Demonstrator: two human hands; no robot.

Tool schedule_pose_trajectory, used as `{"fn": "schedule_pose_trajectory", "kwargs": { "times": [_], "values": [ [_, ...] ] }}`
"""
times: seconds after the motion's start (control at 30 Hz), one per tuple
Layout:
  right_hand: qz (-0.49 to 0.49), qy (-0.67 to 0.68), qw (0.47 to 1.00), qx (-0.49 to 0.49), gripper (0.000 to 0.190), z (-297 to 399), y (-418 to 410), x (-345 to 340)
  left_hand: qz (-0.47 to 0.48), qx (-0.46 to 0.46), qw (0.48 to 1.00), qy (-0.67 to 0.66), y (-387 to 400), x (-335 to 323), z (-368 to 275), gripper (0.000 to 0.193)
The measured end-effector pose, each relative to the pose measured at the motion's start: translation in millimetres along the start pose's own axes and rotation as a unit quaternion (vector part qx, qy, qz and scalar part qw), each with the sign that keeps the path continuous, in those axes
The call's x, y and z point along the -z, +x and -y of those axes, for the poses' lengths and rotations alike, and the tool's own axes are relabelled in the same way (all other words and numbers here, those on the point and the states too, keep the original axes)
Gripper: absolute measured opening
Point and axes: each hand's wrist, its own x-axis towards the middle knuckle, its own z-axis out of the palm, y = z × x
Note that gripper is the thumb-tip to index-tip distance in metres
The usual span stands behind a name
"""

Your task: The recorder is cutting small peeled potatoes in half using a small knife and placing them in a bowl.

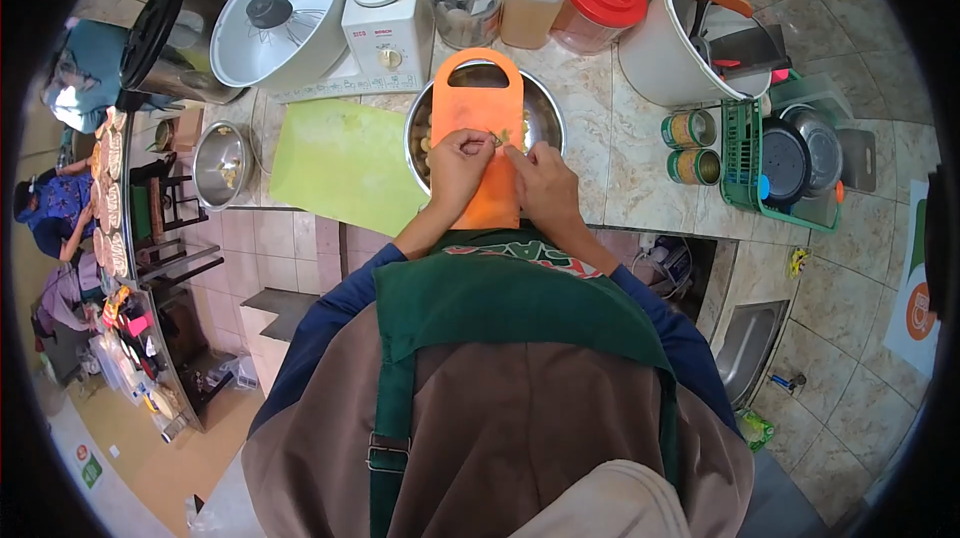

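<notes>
An orange cutting board (pixel 480 114) with a handle slot lies across a steel mixing bowl (pixel 559 114). Pale yellow pieces (pixel 427 152) show in the bowl on either side of the board. Over the board, my left hand (pixel 459 167) pinches a small dark piece (pixel 496 139), too small to name, between thumb and forefinger. My right hand (pixel 549 182) is close beside it, fingertips near the same piece; whether they grip it is unclear. A few greenish-brown bits (pixel 505 133) lie on the board by my fingertips.
Behind the bowl stand a white Bosch stand mixer (pixel 384 20), a glass jar (pixel 466 13), a plastic jug (pixel 532 2) and a red-lidded container (pixel 602 2). A green mat (pixel 341 163) and small steel bowl (pixel 223 165) lie left. Opened cans (pixel 688 129) and a green dish rack (pixel 739 155) stand right.
</notes>
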Motion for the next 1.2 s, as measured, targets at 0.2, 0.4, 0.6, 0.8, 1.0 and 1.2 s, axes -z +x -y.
{"fn": "schedule_pose_trajectory", "kwargs": {
  "times": [0.2, 0.4, 0.6, 0.8, 1.0, 1.2],
  "values": [
    [-0.002, 0.048, 0.999, -0.016, 0.035, -5.8, -16.5, -0.7, -0.004, -0.014, 1.0, 0.018, -2.7, 1.4, -5.2, 0.018],
    [-0.017, 0.067, 0.997, -0.041, 0.041, -6.4, -35.6, 22.0, -0.006, -0.017, 1.0, -0.013, -3.4, 2.7, 0.9, 0.016],
    [-0.039, 0.063, 0.997, -0.006, 0.038, 5.3, -8.6, 13.6, -0.009, -0.036, 0.999, -0.003, -5.5, 2.4, 2.4, 0.017],
    [-0.003, 0.042, 0.999, -0.015, 0.038, 3.9, -6.2, 4.6, -0.011, -0.067, 0.996, 0.054, -4.8, 3.2, -1.3, 0.014],
    [0.012, 0.039, 0.999, -0.014, 0.037, 3.4, -1.6, -8.4, -0.007, -0.073, 0.997, 0.031, -4.9, 4.2, 4.8, 0.014],
    [-0.008, 0.082, 0.996, -0.046, 0.034, -2.6, -39.7, 14.2, -0.003, -0.046, 0.999, 0.025, -8.2, 3.3, 0.7, 0.013]
  ]
}}
